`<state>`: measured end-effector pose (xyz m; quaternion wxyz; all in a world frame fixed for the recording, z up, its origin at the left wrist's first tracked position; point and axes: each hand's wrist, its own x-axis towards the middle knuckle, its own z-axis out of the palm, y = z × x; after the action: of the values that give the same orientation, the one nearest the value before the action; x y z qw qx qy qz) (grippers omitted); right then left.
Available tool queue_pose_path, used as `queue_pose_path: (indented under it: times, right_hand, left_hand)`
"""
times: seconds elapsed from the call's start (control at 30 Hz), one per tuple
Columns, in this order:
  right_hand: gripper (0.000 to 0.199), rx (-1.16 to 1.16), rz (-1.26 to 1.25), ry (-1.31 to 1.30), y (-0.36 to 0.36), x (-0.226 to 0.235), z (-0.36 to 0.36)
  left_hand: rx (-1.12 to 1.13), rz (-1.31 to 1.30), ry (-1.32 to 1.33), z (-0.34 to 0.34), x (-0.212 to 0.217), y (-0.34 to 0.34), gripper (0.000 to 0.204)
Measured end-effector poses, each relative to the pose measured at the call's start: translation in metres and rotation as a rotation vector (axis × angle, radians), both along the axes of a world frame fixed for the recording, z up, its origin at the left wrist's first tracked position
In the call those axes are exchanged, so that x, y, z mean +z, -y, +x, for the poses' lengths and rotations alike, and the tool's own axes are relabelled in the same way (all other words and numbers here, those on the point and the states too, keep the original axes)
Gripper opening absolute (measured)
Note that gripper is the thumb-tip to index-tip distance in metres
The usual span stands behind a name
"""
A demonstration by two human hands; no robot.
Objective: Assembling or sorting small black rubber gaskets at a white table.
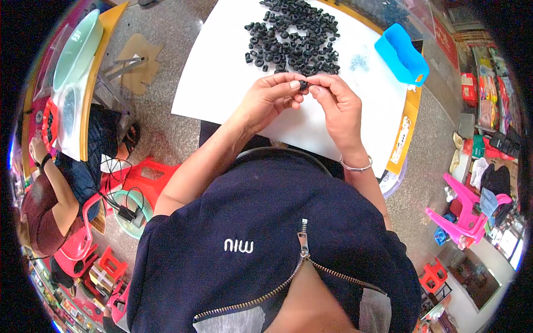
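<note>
Between the fingertips of both hands, just above the near side of a white sheet, is a small black part. My left hand pinches it with thumb and forefinger, the other fingers curled below. From the other side my right hand brings its thumb and forefinger together against the same part; whether it grips a second tiny piece I cannot make out. Just beyond my fingers a heap of small black plastic parts spreads over the sheet.
A blue plastic tray sits at the table's right side, by its yellow edge. On the left, another person sits at a second table holding a light green basin. Red stools and a pink stool stand on the floor.
</note>
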<state>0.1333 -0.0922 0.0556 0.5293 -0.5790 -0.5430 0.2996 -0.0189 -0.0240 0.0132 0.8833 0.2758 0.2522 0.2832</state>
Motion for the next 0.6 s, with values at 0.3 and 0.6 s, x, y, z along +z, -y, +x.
queue_pose_path:
  times: [0.3, 0.6]
  right_hand:
    - [0.014, 0.039, 0.087, 0.228, -0.002, 0.005, 0.0]
    - [0.02, 0.179, 0.312, 0.559, -0.006, 0.001, 0.007]
  left_hand:
    - [-0.029, 0.087, -0.063, -0.004, 0.0, -0.005, 0.027]
    - [-0.09, 0.244, -0.202, -0.009, 0.005, -0.01, 0.024]
